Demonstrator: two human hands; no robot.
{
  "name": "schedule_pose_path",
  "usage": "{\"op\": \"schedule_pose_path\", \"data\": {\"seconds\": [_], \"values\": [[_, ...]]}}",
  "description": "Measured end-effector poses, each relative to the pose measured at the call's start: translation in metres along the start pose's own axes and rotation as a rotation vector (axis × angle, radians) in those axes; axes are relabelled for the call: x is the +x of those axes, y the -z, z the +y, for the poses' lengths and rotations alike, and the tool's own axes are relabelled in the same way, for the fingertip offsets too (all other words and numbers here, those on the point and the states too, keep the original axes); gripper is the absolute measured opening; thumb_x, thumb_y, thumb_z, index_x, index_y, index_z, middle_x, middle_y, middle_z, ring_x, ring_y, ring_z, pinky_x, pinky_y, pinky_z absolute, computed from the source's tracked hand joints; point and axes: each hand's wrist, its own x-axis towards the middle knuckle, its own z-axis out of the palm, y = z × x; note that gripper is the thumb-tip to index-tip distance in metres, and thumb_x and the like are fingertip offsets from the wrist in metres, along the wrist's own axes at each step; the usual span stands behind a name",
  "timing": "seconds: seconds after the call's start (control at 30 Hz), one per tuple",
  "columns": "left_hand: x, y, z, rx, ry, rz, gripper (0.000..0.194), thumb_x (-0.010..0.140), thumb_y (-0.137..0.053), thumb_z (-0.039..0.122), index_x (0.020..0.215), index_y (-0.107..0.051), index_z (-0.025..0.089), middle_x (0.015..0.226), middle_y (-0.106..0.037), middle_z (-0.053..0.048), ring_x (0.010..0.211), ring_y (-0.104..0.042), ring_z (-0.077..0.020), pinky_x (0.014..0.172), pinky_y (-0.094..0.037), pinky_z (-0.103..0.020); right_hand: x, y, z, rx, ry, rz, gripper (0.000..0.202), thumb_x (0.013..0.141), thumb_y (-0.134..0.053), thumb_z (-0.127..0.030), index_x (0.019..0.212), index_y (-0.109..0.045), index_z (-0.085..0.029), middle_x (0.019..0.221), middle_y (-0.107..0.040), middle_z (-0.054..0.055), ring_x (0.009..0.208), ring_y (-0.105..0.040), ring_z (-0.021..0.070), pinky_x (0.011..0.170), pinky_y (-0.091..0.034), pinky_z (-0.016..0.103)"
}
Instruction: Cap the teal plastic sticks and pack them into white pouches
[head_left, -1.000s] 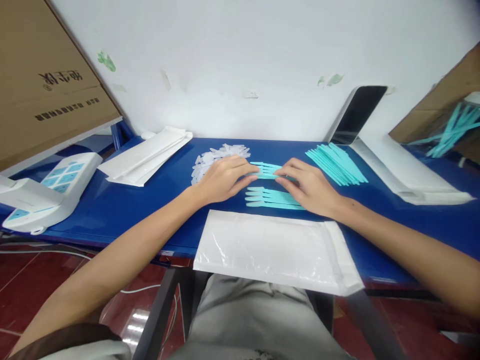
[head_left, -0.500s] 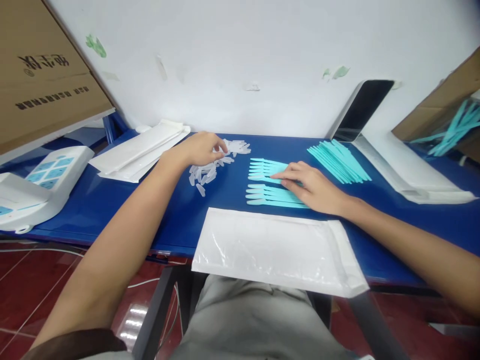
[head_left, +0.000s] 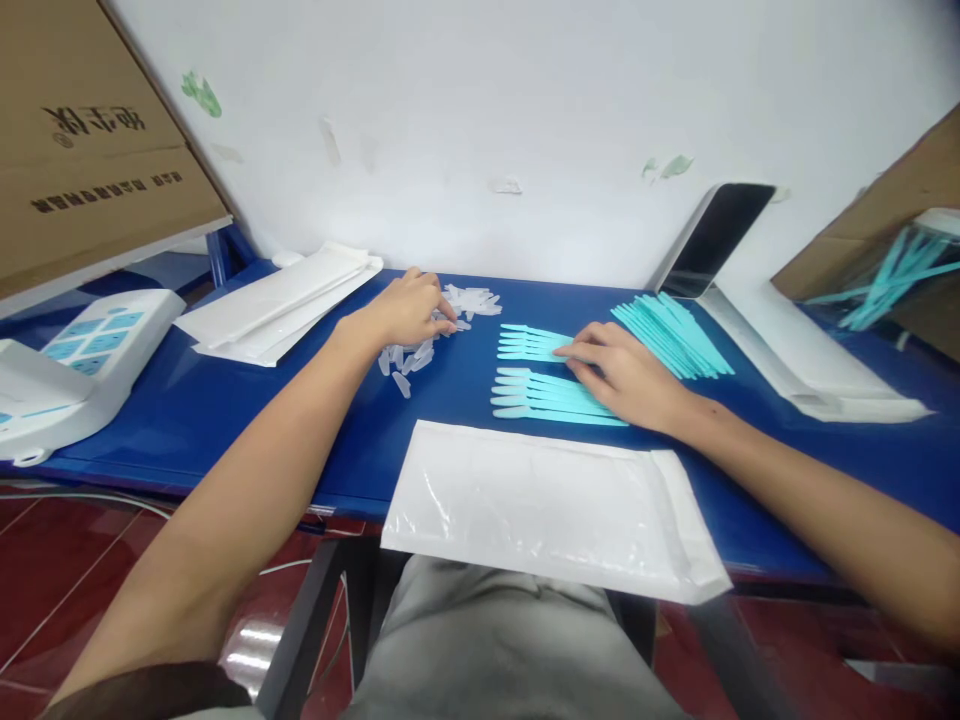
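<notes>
My left hand (head_left: 415, 308) is over the pile of small translucent white caps (head_left: 471, 300), its fingers bent down at the pile; whether a cap is between its fingertips is hidden. Further right, my right hand (head_left: 619, 368) has thumb and forefinger at the handles of the upper row of turquoise sticks (head_left: 529, 343). Below lies a second row of sticks (head_left: 536, 393) with pale, capped-looking tips pointing left. A loose bundle of turquoise sticks (head_left: 673, 335) lies behind my right hand. In front of the rows is a white padded plastic pouch (head_left: 547, 505) at the table edge.
White pouches (head_left: 281, 300) lie at the left beside a white device with blue panels (head_left: 94, 350). A dark-screened phone (head_left: 716, 240) leans on the wall above another pouch (head_left: 817, 360). Cardboard boxes (head_left: 97, 150) stand at both sides; a clear container (head_left: 900, 270) holds turquoise sticks.
My left hand has shifted slightly at the caps, its fingers curling more. At the upper row, my right hand's fingertips have moved a little right, and one stick now lies in the lower group.
</notes>
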Motion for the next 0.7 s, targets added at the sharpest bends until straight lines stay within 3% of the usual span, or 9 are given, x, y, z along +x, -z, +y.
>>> {"op": "schedule_pose_path", "data": {"seconds": [0.1,0.27,0.47,0.7], "values": [[-0.001,-0.002,0.013,0.047,-0.028,-0.069,0.029,0.092,-0.068,0.047,0.100,-0.085,0.025,0.102,-0.070,-0.013,0.109,-0.055,-0.0331,0.094,-0.044,-0.044,0.000,-0.002,0.007,-0.027,0.002,-0.026,0.037,0.105,-0.046,-0.032,0.117,-0.079,-0.021,0.104,-0.068,0.013,0.092,-0.062,0.0293,0.084,-0.049,0.046],[0.001,-0.002,0.029,0.046,-0.053,-0.090,0.033,0.096,-0.064,0.049,0.105,-0.084,0.024,0.107,-0.070,-0.013,0.104,-0.055,-0.0304,0.091,-0.042,-0.042,0.001,0.000,0.009,0.001,-0.013,-0.063,0.034,0.104,-0.048,-0.032,0.111,-0.078,-0.018,0.104,-0.071,0.013,0.095,-0.065,0.0294,0.084,-0.051,0.045],[0.000,-0.002,0.024,-0.008,-0.035,-0.087,0.033,0.095,-0.065,0.052,0.101,-0.083,0.025,0.104,-0.074,-0.011,0.099,-0.056,-0.0287,0.089,-0.043,-0.040,0.002,0.006,0.011,0.087,-0.095,-0.088,0.026,0.099,-0.055,-0.031,0.104,-0.078,-0.021,0.094,-0.070,0.010,0.087,-0.066,0.0273,0.077,-0.052,0.042],[-0.001,0.000,0.027,-0.093,-0.079,-0.079,0.030,0.096,-0.063,0.048,0.095,-0.082,0.024,0.092,-0.080,-0.006,0.094,-0.063,-0.0276,0.085,-0.048,-0.039,0.004,0.010,0.013,0.158,-0.257,-0.105,0.017,0.092,-0.063,-0.029,0.092,-0.079,-0.023,0.095,-0.075,0.007,0.083,-0.069,0.0246,0.075,-0.054,0.040]]}}
